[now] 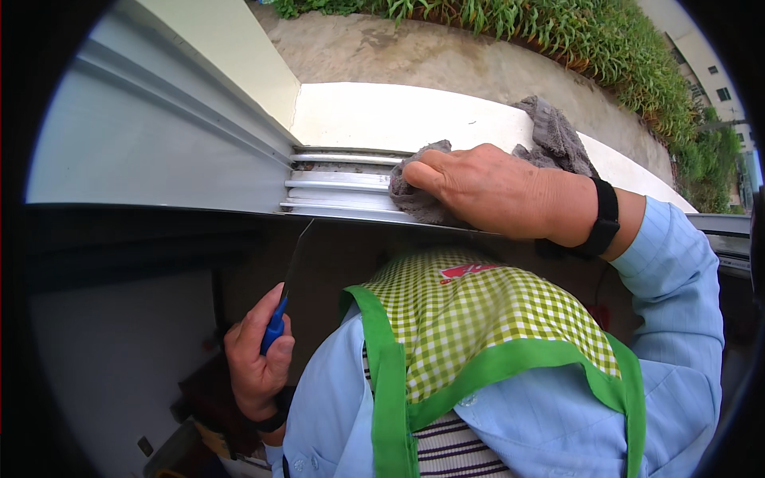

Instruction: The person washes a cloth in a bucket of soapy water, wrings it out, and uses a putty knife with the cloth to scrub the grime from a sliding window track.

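My right hand (pixel 510 191) is closed on a bunched grey cloth (pixel 410 193), pressing it onto the metal sliding-window track (pixel 339 185). Dark dirt shows in the grooves left of the cloth. More grey towelling (pixel 554 131) lies over the white outer sill behind that hand; whether it is the same piece I cannot tell. Lower left, my left hand (pixel 256 358) grips the blue handle of a slim tool (pixel 275 325). Its thin metal shaft points up, with a bent tip close below the inner edge of the track. The exact kind of tool is unclear.
A pale window frame (pixel 159 127) rises at the left end of the track. Beyond the white sill (pixel 382 111) lie a concrete strip (pixel 351 52) and green plants (pixel 574 48) outdoors. My green checked apron (pixel 478 319) is close below the track. The room beneath is dark.
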Demonstrator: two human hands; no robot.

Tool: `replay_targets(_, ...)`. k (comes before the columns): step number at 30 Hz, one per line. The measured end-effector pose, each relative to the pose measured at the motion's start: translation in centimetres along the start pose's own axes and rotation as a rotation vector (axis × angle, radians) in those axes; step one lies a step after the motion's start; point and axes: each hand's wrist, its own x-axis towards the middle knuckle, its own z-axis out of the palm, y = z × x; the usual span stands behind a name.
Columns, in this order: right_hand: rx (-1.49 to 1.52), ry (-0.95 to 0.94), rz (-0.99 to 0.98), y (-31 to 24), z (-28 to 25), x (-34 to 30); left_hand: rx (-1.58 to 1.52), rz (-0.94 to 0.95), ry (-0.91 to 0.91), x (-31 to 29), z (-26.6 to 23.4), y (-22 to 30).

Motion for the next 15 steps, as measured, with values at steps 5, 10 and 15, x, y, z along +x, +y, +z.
replay_targets(5,-0.029,-0.022,-0.023,-1.4,0.2,4.4,-0.018,-0.001,0.029,-1.4,-1.1,-1.5)
replay_targets(10,-0.067,-0.041,0.025,-2.5,0.0,7.0,-0.02,-0.016,0.047,-2.7,-2.3,-2.2)
replay_targets(15,-0.11,-0.043,0.008,-3.0,0.2,10.0,-0.05,-0.052,0.069,-3.7,-3.0,-3.1)
